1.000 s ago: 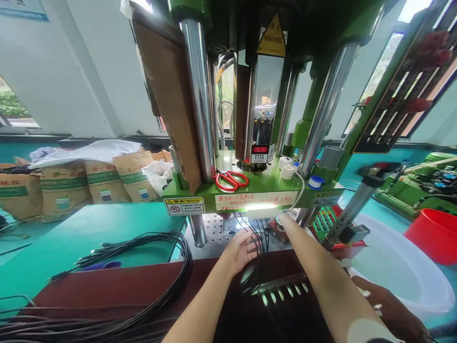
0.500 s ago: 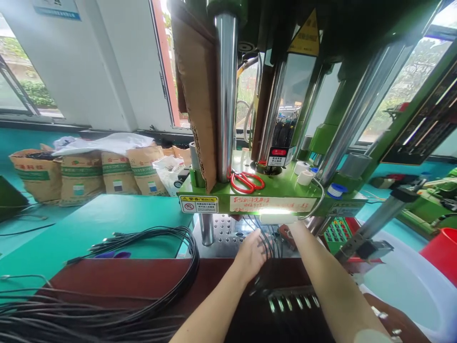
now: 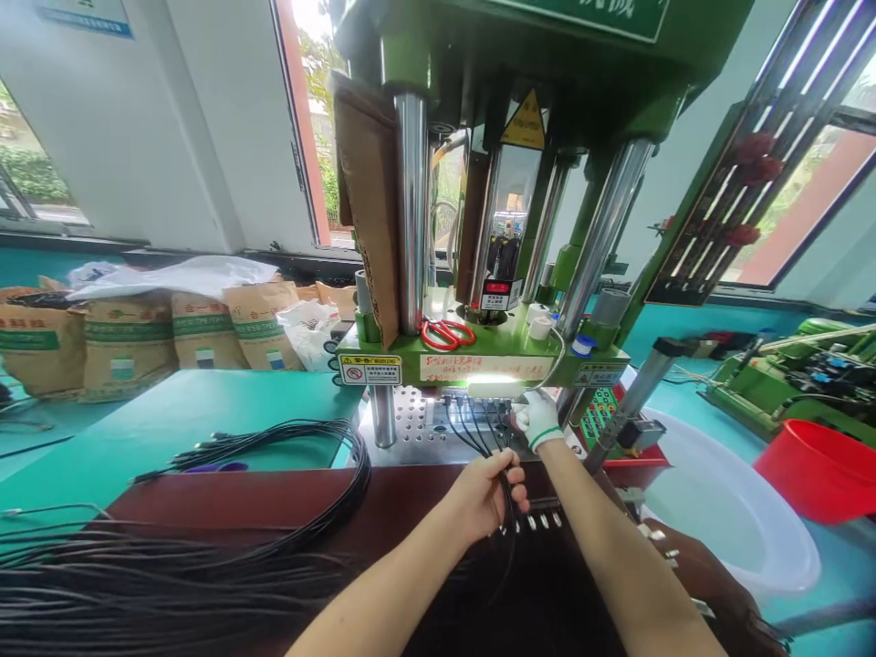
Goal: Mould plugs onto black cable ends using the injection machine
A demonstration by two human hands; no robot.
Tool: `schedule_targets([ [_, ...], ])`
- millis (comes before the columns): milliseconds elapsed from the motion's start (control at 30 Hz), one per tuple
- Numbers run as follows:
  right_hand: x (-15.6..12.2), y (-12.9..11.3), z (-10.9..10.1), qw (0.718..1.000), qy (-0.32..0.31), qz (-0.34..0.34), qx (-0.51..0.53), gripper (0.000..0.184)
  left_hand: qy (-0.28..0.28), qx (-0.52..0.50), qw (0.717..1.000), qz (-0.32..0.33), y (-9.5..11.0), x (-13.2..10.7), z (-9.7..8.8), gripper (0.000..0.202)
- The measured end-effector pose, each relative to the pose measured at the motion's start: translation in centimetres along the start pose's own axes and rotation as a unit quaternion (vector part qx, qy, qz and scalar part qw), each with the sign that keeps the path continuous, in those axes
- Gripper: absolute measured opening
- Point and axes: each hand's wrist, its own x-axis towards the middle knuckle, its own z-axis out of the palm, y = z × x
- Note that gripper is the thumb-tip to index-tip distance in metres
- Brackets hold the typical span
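My left hand [image 3: 487, 494] is closed round a bunch of thin black cables [image 3: 472, 432] that run from the metal mould plate [image 3: 417, 425] of the green press [image 3: 479, 351] back toward me. My right hand [image 3: 538, 420], in a white glove, is closed at the right end of the mould under the lit strip; what it grips is hidden. A row of metal connector tips [image 3: 537, 522] lies on the dark red mat [image 3: 274, 502] just below my left hand.
A big bundle of black cables [image 3: 205, 547] lies over the mat at left. Red scissors [image 3: 448, 333] and tape rolls sit on the press ledge. A white basin [image 3: 732, 511] and red bucket [image 3: 818, 470] stand right. Sacks [image 3: 130, 342] line the back left.
My left hand has drawn back from the mould toward me and closed on the cables. My right hand has come out from under the ledge, its white glove now visible.
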Motion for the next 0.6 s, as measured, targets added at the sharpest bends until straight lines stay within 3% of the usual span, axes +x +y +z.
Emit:
schedule_targets([
  [200,-1.7,1.2,0.6,0.997,0.029,0.028,0.072,0.018,0.054,-0.104,0.993,0.001,-2.4,-2.0,0.6,0.02],
  [367,-2.3,2.0,0.7,0.993,0.045,0.057,0.096,0.017,0.063,-0.11,0.992,-0.012,-4.3,-5.1,0.2,0.019],
  [467,-2.3,2.0,0.0,0.991,0.052,0.066,0.103,0.018,0.04,-0.09,0.995,-0.014,-5.7,-7.4,-0.2,0.017],
  [600,-2.4,1.9,-0.4,0.992,0.052,0.059,0.096,0.023,-0.054,-0.036,0.997,-0.039,-7.4,-9.3,-0.6,0.017],
])
